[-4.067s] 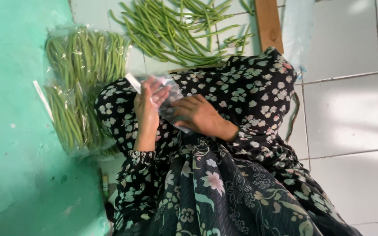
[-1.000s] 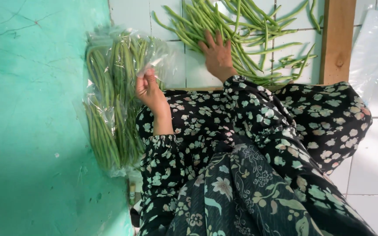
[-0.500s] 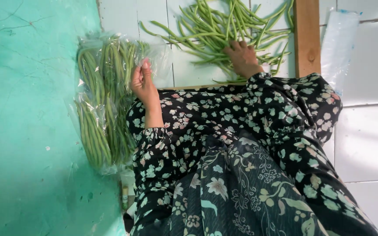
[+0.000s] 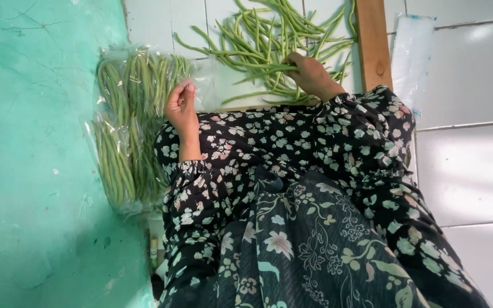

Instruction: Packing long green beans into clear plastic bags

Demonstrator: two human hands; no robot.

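Two hands busy: right hand (image 4: 310,74) up at 12 o'clock, clenched on loose green beans (image 4: 269,40) from the pile; left hand (image 4: 181,105) around 10, pinching a clear empty bag (image 4: 203,80), bagged beans (image 4: 126,125) just beside at 9.

The pile of loose green beans (image 4: 269,45) is cut off by the upper frame edge. The right hand (image 4: 309,74) covers part of it, fingertips hidden among the beans. Whether the left hand (image 4: 181,105) pinches the clear bag (image 4: 203,85) cannot be told.
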